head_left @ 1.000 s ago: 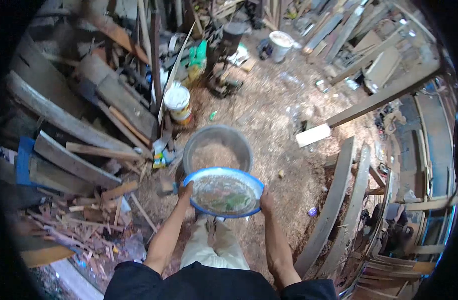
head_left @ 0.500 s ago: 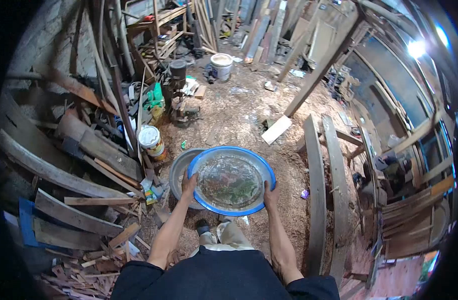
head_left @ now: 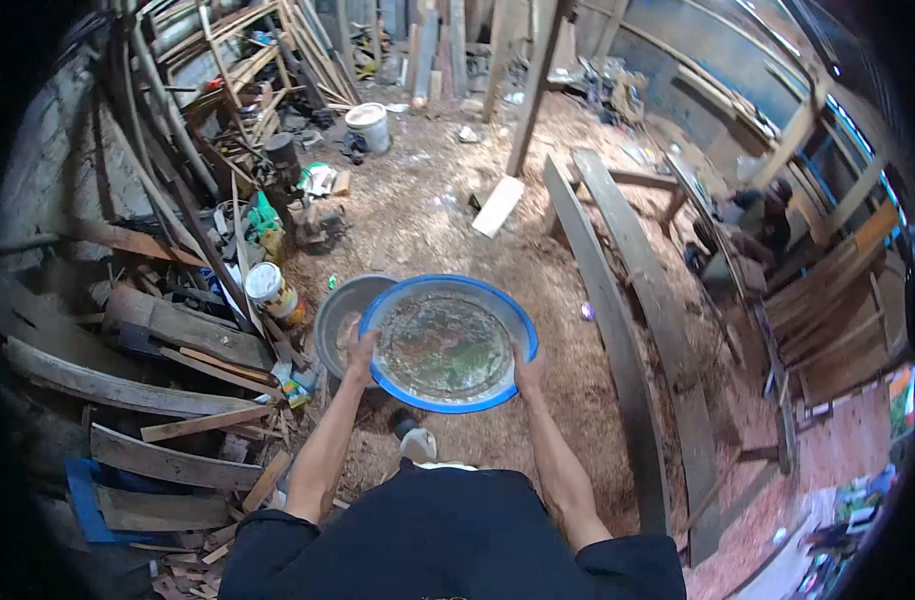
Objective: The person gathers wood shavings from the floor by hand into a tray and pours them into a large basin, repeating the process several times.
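A wide round basin point(head_left: 446, 345) with a blue rim is held out in front of my body, its inside mottled and dirty-looking. My left hand point(head_left: 361, 357) grips the rim on the left side, and my right hand point(head_left: 527, 372) grips it on the right. Both sets of fingers go partly out of sight beneath the rim. Behind and to the left of it, a grey tub point(head_left: 335, 318) is on the floor, partly covered by the blue-rimmed basin and my left hand.
Wood shavings cover the floor point(head_left: 418, 225). Long planks point(head_left: 618, 360) on a trestle run along the right. Scrap boards point(head_left: 168, 400) are piled at left, near a paint bucket point(head_left: 268, 285). A white bucket point(head_left: 370, 128) stands farther back. Another person point(head_left: 768, 220) is at far right.
The view has swung to the right, so the surroundings sit farther left. I still hold the basin by both sides. More of the planks and the other person at right now show.
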Tool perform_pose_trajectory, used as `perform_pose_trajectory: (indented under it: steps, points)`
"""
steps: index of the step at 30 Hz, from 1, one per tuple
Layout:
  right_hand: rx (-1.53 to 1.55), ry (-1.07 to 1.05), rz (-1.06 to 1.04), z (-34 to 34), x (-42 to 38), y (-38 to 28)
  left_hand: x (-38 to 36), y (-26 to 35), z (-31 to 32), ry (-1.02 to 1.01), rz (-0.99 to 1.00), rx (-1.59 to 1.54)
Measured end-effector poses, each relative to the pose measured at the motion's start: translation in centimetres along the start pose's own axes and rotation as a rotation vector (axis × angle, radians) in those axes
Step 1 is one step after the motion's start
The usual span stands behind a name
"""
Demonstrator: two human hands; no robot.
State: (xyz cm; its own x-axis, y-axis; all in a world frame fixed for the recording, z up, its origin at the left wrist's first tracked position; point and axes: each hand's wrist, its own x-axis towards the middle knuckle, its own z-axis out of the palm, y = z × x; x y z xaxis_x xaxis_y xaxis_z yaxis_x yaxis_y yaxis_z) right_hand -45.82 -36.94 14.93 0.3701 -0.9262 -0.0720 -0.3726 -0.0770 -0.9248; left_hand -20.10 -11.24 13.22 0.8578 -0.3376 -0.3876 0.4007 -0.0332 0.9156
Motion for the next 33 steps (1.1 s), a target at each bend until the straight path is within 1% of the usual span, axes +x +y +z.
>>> perform_pose_trajectory:
  steps: [2,3,4,6,7,8,9,10,13,14,16,18,20,21,23,24,26,27,30,32,33]
  points:
    - [-0.055,0.084,-0.132,-2.5,-1.1,4.7,-3.3,-1.2,0.6,-0.172,0.181,0.018]
    - [-0.016,0.072,-0.112,-4.2,-1.7,4.7,-1.6,-3.9,0.7,-0.020,0.163,0.216]
    - [-0.020,0.084,-0.078,-5.7,-2.9,5.7,-4.7,-2.7,2.0,-0.038,0.141,0.239]
    - [0.023,0.105,-0.003,-8.6,-5.1,7.7,-11.0,-1.0,4.3,-0.126,-0.140,0.017]
    - [-0.023,0.141,-0.034,-10.0,-6.5,8.9,-12.6,-2.0,4.8,-0.103,-0.195,0.014]
    - [-0.029,0.155,-0.027,-12.0,-8.3,10.1,-13.7,-3.8,4.9,-0.118,-0.203,0.017]
    - [-0.039,0.097,0.031,-13.9,-10.0,9.0,-14.2,-5.9,4.6,-0.110,-0.166,0.030]
    - [-0.048,0.039,0.088,-15.3,-11.2,8.9,-15.2,-6.7,4.6,-0.102,-0.129,0.042]
    - [-0.053,0.080,0.102,-18.1,-13.3,10.3,-18.9,-7.0,6.3,-0.138,-0.105,0.032]
    - [-0.053,0.082,0.097,-18.6,-14.1,10.4,-19.9,-6.6,6.6,-0.140,-0.102,0.029]
    - [-0.114,0.166,0.098,-19.6,-16.0,9.2,-21.2,-6.2,6.4,-0.144,-0.119,0.060]
    - [-0.122,0.174,0.098,-19.9,-17.6,8.8,-21.5,-7.2,5.5,-0.108,-0.103,0.061]
    - [-0.188,0.224,0.066,-19.7,-18.7,9.0,-22.1,-7.3,4.7,-0.184,-0.074,-0.003]
    - [-0.196,0.220,0.056,-20.1,-19.0,9.1,-22.2,-7.8,4.2,-0.181,-0.074,-0.016]
    - [-0.363,0.219,0.078,-20.5,-19.2,8.8,-21.9,-8.5,3.6,-0.189,0.015,0.044]
    - [-0.372,0.217,0.067,-20.2,-20.0,9.2,-22.1,-8.5,3.1,-0.185,0.015,0.031]
    - [-0.220,0.228,-0.032,-19.9,-20.8,10.7,-23.0,-8.8,2.1,-0.177,0.126,0.068]
    - [-0.027,0.140,-0.021,-20.4,-20.9,8.8,-22.9,-8.9,2.2,-0.164,0.095,0.073]
    - [-0.082,0.065,-0.022,-20.7,-20.3,7.9,-24.9,-7.5,2.8,-0.082,0.070,0.011]
    - [-0.015,0.047,-0.088,-20.4,-18.0,8.0,-24.3,-7.7,3.7,-0.071,0.098,0.005]
    - [-0.090,0.060,-0.091,-20.1,-16.4,8.3,-23.6,-7.7,4.3,-0.026,0.082,0.030]
